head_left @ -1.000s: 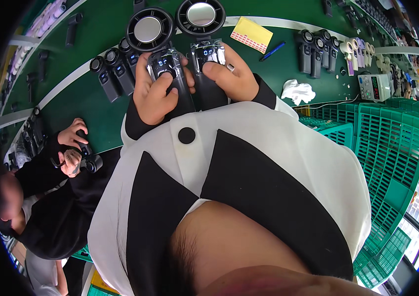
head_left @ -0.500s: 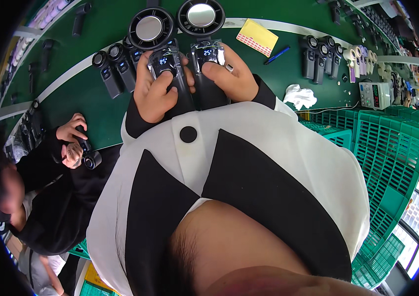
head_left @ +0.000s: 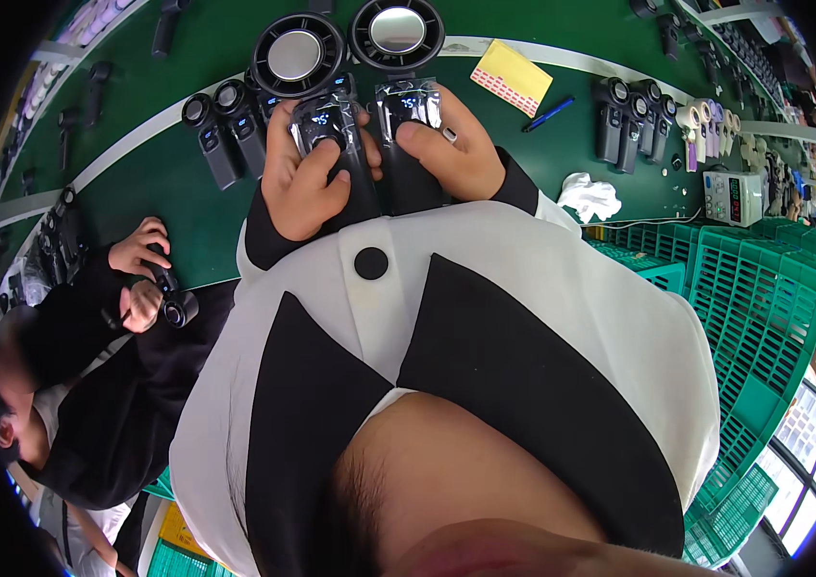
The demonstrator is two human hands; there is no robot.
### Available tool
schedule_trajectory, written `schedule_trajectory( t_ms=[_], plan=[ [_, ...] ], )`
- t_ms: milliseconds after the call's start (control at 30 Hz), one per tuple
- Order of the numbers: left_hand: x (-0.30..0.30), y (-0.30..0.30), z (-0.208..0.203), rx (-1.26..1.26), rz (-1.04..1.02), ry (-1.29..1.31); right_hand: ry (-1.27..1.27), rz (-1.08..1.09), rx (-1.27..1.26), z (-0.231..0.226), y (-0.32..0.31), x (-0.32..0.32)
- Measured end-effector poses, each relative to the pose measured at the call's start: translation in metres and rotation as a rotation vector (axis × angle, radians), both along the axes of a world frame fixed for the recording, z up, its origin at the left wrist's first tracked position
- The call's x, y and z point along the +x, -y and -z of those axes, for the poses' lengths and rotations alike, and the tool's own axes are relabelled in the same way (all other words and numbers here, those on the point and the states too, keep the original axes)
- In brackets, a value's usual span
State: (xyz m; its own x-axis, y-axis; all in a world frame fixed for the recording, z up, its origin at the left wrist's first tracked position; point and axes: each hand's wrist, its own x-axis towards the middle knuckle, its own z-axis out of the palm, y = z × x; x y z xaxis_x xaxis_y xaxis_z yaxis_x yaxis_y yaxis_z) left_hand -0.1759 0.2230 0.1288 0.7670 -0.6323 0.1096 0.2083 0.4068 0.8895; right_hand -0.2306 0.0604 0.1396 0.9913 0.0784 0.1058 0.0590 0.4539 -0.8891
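Action at the green bench [head_left: 172,207], both grips closed!
Left hand [head_left: 304,183] wraps the left black fan [head_left: 326,106], right hand [head_left: 456,154] wraps the right black fan [head_left: 410,91]; they're held side by side, each thumb [head_left: 411,135] set just below a lit display [head_left: 410,103].

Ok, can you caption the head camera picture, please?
Left hand and right hand each hold a black handheld fan at a green table.
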Motion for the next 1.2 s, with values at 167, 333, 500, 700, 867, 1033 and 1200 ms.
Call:
schedule_trajectory(
  t_ms=[167,333,500,700,867,1033,1200],
  plan=[
    [0.000,-0.002,-0.005,0.044,-0.024,0.036,0.026,-0.033,0.009,0.007,-0.001,0.006],
    [0.005,-0.005,-0.008,0.168,-0.023,0.050,0.033,-0.047,-0.053,0.010,-0.002,0.011],
    [0.008,-0.008,-0.003,0.141,-0.113,0.059,0.011,0.045,-0.211,0.021,-0.002,0.015],
    [0.063,-0.079,0.033,0.412,-0.675,-0.009,-0.319,0.113,-0.283,0.056,0.011,0.044],
    [0.137,-0.193,0.138,1.364,-0.871,0.301,-0.405,0.195,-0.610,0.121,0.035,0.078],
    [0.175,-0.214,0.224,1.569,-0.971,0.267,-0.297,0.310,-0.956,0.178,0.036,0.103],
    [0.179,-0.250,0.273,1.794,-1.040,0.690,-0.347,0.204,-1.240,0.142,0.034,0.104]
  ],
)
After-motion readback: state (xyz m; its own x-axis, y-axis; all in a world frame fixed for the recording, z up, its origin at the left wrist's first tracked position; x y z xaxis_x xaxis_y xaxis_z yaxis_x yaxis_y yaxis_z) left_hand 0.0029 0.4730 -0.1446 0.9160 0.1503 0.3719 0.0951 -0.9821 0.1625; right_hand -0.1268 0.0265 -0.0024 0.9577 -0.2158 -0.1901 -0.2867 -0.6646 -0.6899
